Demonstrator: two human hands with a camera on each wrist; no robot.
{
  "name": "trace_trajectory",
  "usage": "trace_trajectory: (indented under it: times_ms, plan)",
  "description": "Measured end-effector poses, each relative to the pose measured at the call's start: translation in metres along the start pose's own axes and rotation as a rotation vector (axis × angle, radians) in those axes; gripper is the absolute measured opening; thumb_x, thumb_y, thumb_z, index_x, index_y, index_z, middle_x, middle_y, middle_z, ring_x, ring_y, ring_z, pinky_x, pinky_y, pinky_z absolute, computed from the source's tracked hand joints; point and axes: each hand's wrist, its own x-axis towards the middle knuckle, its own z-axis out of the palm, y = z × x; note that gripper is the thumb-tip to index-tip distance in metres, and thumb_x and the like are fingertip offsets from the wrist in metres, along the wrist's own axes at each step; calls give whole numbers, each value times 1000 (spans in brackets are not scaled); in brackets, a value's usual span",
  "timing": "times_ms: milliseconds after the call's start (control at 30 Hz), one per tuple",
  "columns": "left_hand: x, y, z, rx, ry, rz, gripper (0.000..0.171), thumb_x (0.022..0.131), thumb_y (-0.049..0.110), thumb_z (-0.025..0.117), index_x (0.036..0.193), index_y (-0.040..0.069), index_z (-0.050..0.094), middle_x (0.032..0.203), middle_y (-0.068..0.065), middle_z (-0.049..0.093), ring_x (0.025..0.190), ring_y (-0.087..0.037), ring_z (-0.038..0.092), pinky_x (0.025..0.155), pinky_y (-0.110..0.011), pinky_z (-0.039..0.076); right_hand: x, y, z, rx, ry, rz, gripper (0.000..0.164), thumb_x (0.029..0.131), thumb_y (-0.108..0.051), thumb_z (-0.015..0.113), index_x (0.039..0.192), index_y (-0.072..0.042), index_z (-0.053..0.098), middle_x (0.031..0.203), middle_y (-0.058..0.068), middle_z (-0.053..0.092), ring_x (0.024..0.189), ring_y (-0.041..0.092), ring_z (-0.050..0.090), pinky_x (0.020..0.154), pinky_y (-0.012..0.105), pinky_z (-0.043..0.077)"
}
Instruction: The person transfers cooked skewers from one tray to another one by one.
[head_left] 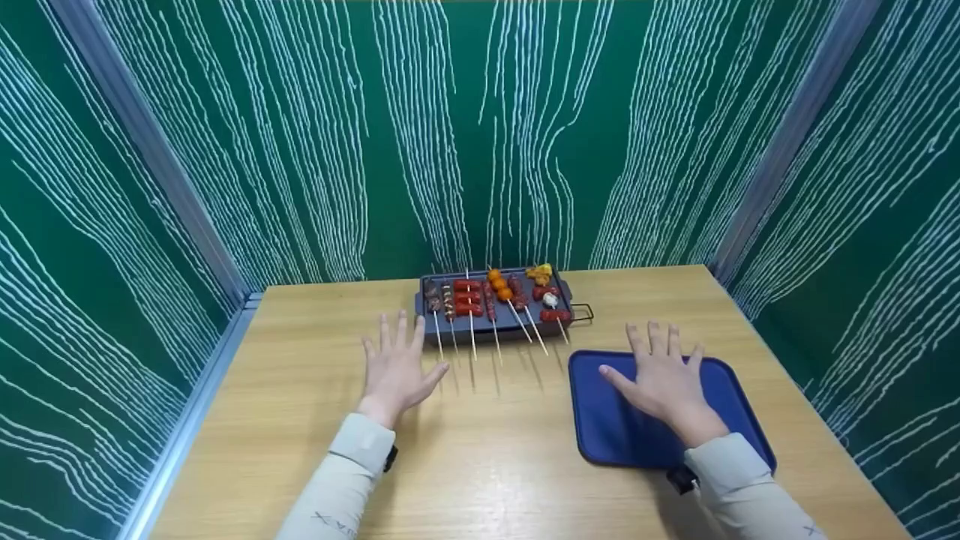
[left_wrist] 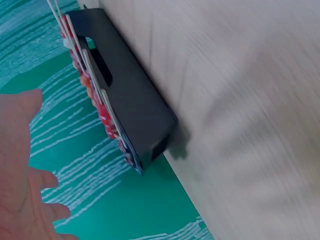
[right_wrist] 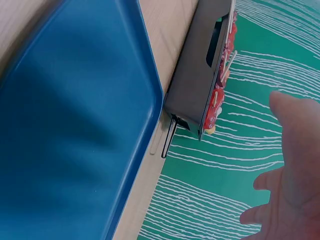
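My left hand (head_left: pixel 394 371) is held over the table with its fingers spread, left of and in front of a small dark grill (left_wrist: pixel 130 80). My right hand (head_left: pixel 667 382) hovers, fingers likewise spread, above a blue tray (right_wrist: pixel 75 125). Neither hand holds anything. Several skewers lie side by side across the grill, their sticks pointing toward me. Among them are a skewer of orange balls (head_left: pixel 499 285) and one of red pieces (head_left: pixel 468 298). A yellow piece (head_left: pixel 541 271) shows at the grill's back right corner.
The wooden table (head_left: pixel 480 450) ends at a green wall (head_left: pixel 405 225) with white wavy lines, just behind the grill. More such walls stand left and right. A wire handle (head_left: pixel 583 312) juts from the grill's right end, behind the tray.
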Motion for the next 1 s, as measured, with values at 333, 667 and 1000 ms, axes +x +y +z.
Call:
trace_trajectory:
  times_ms: [333,667,1000]
  plan:
    - [2,30,-2,-83,36,44,88,88,69,50,155,16,28,162,-16,16,148,-45,4,113,-71,12,-2,14,-5,16,15,38,104,84,-81,39,157,-10,16,158,31,11,143,55,-2,103,78,-15]
    - [4,52,2,-127,28,66,86,88,68,50,153,15,32,160,-16,22,147,-46,12,112,-70,21,-3,32,-8,15,47,62,102,86,-76,45,156,-8,18,157,33,12,142,58,1,103,79,-13]
    - [2,73,4,-159,30,106,79,91,61,52,150,10,38,155,-18,33,143,-46,24,113,-66,26,-4,44,-12,18,47,86,101,86,-75,47,155,-6,20,155,35,15,140,60,3,101,82,-9]
